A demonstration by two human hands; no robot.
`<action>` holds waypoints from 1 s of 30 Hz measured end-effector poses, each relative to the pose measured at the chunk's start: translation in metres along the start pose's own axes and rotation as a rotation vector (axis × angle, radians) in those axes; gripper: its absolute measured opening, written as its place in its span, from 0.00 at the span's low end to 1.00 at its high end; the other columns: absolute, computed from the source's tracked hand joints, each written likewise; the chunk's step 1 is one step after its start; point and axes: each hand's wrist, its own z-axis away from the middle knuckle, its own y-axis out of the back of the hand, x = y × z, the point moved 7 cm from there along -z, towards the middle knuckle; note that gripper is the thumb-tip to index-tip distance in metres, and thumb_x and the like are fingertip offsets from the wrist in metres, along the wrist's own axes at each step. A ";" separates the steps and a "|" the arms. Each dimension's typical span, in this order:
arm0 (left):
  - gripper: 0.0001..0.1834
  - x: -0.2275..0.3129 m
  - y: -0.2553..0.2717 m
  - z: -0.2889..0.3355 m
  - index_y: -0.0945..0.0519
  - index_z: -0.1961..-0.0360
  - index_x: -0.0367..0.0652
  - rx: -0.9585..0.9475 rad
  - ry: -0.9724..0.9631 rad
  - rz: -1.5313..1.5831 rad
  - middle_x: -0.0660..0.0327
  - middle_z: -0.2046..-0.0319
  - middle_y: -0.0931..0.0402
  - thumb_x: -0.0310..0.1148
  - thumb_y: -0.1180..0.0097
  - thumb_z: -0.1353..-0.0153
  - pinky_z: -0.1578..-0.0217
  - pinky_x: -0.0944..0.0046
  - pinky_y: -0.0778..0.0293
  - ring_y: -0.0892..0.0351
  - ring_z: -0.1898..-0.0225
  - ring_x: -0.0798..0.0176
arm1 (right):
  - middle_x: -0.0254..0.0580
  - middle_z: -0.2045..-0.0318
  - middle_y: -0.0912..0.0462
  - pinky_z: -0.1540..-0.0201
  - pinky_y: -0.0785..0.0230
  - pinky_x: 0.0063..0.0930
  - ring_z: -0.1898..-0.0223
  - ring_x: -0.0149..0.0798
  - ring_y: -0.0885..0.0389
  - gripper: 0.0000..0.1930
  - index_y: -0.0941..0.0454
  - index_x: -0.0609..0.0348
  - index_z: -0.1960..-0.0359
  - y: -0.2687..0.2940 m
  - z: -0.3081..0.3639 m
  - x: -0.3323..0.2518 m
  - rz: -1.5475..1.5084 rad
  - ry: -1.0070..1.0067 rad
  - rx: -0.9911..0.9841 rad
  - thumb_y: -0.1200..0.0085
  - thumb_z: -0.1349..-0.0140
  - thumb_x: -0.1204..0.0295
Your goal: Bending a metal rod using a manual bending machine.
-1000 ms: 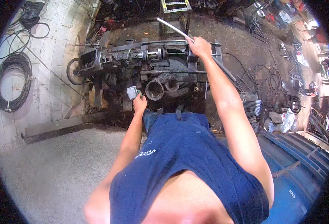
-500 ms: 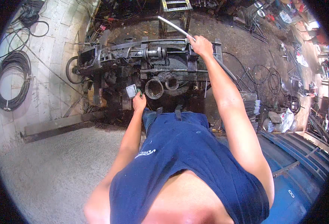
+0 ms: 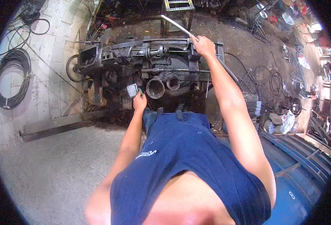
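At the black, grease-coated metal machine (image 3: 154, 52), a grey squarish box (image 3: 132, 91) adjoins the left hand (image 3: 139, 102), finger closure indeterminable; rightward, a long, silver, round metal bar (image 3: 176, 25), slanting far-left to near-right, lies within the wrapped fingers of the nearer right hand (image 3: 204, 46).

Over by the pale wall (image 3: 56, 41) I see a big black coil of cable (image 3: 17, 56). A stand with a yellow edge (image 3: 178, 8) is on the dark floor (image 3: 225, 32). Thin metal rods (image 3: 254, 107) sit in a bunch, near a white plastic bag (image 3: 288, 122) and a big blue panel (image 3: 285, 191).
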 end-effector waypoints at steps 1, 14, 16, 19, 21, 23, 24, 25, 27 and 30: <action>0.24 0.000 0.000 0.000 0.23 0.42 0.48 -0.026 0.013 -0.029 0.44 0.55 0.19 0.42 0.45 0.39 0.51 0.47 0.26 0.21 0.51 0.41 | 0.54 0.56 0.17 0.49 0.29 0.50 0.52 0.57 0.19 0.34 0.16 0.57 0.60 0.000 0.000 0.000 -0.002 -0.004 -0.024 0.64 0.34 0.38; 0.23 0.001 -0.003 -0.001 0.22 0.44 0.45 -0.003 -0.003 -0.006 0.45 0.53 0.20 0.40 0.45 0.39 0.50 0.48 0.26 0.21 0.51 0.41 | 0.54 0.57 0.17 0.50 0.28 0.51 0.54 0.57 0.18 0.33 0.16 0.57 0.60 -0.002 0.001 -0.009 0.021 0.027 0.011 0.62 0.34 0.40; 0.23 -0.001 0.000 -0.002 0.23 0.44 0.44 0.069 -0.087 0.026 0.46 0.54 0.20 0.40 0.45 0.40 0.50 0.48 0.26 0.20 0.52 0.41 | 0.55 0.57 0.17 0.50 0.28 0.51 0.54 0.57 0.18 0.33 0.16 0.57 0.60 -0.002 0.000 -0.010 0.015 0.029 0.006 0.63 0.33 0.40; 0.24 0.004 0.000 0.001 0.23 0.43 0.44 0.020 -0.031 0.008 0.46 0.55 0.19 0.40 0.45 0.40 0.51 0.49 0.26 0.20 0.52 0.42 | 0.55 0.57 0.17 0.50 0.28 0.51 0.54 0.57 0.18 0.33 0.17 0.58 0.59 -0.002 -0.001 -0.003 0.019 0.016 0.000 0.63 0.33 0.40; 0.24 0.008 0.005 0.003 0.23 0.43 0.44 -0.011 0.010 -0.002 0.46 0.55 0.19 0.40 0.45 0.39 0.51 0.49 0.26 0.20 0.52 0.42 | 0.55 0.57 0.17 0.50 0.28 0.51 0.54 0.57 0.19 0.33 0.17 0.58 0.59 -0.002 0.000 -0.001 0.024 0.009 -0.002 0.63 0.33 0.41; 0.24 0.010 0.006 0.006 0.23 0.43 0.44 -0.041 0.055 -0.011 0.45 0.56 0.19 0.40 0.45 0.39 0.51 0.49 0.26 0.20 0.53 0.42 | 0.55 0.57 0.17 0.49 0.28 0.51 0.53 0.57 0.19 0.33 0.17 0.58 0.58 0.000 0.001 -0.003 0.004 0.023 -0.017 0.64 0.33 0.41; 0.24 0.010 0.007 0.006 0.23 0.43 0.44 -0.034 0.045 -0.011 0.45 0.56 0.19 0.40 0.45 0.39 0.51 0.49 0.25 0.20 0.53 0.42 | 0.55 0.57 0.17 0.49 0.28 0.51 0.53 0.57 0.19 0.33 0.17 0.58 0.58 0.000 0.000 -0.004 0.003 0.023 -0.017 0.64 0.33 0.41; 0.24 0.011 0.007 0.006 0.23 0.43 0.43 -0.027 0.035 -0.011 0.45 0.57 0.19 0.40 0.45 0.39 0.51 0.49 0.25 0.20 0.53 0.42 | 0.55 0.56 0.17 0.49 0.28 0.51 0.53 0.57 0.19 0.33 0.17 0.58 0.58 0.000 0.000 -0.004 0.008 0.020 -0.030 0.64 0.33 0.41; 0.24 0.011 0.007 0.006 0.23 0.43 0.43 -0.016 0.029 -0.008 0.45 0.57 0.19 0.40 0.45 0.39 0.51 0.49 0.25 0.19 0.53 0.42 | 0.55 0.56 0.17 0.49 0.29 0.51 0.53 0.57 0.19 0.33 0.17 0.57 0.58 -0.001 -0.001 -0.005 0.014 0.016 -0.044 0.64 0.33 0.41; 0.23 0.011 0.007 0.005 0.23 0.43 0.43 0.003 0.004 0.004 0.44 0.57 0.19 0.40 0.46 0.39 0.52 0.48 0.26 0.20 0.53 0.42 | 0.55 0.56 0.17 0.49 0.29 0.51 0.53 0.57 0.19 0.33 0.17 0.58 0.59 -0.002 -0.001 -0.008 0.022 0.017 -0.038 0.64 0.33 0.41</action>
